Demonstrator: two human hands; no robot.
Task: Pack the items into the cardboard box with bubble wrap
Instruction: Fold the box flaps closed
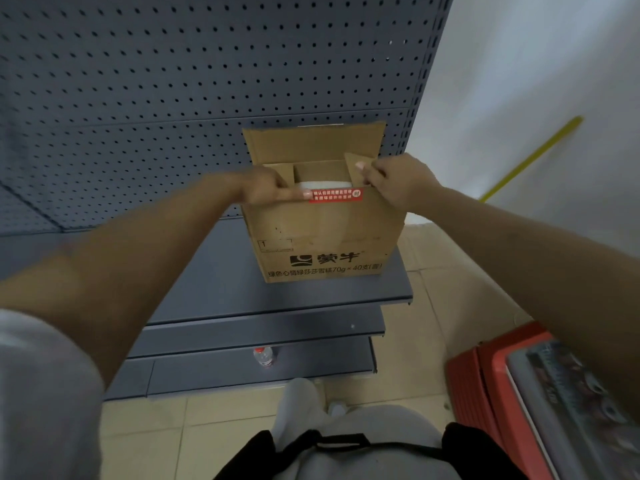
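Observation:
A brown cardboard box (pixel 322 237) with black print and a red sticker stands on the top grey shelf (pixel 214 289). Its far flap stands upright. Something white, possibly bubble wrap (pixel 322 184), shows inside the opening. My left hand (pixel 266 188) grips the near-left top edge, forefinger stretched along the front rim. My right hand (pixel 394 183) pinches the right side flap, which is tilted inward over the opening. What else lies in the box is hidden.
A grey pegboard back panel (pixel 173 81) rises behind the box. Two lower shelves step out below; a clear plastic bottle (pixel 264 356) lies on the lowest. A red crate (pixel 485 382) with a tray stands on the tiled floor at right. A yellow stick (pixel 533 157) leans on the white wall.

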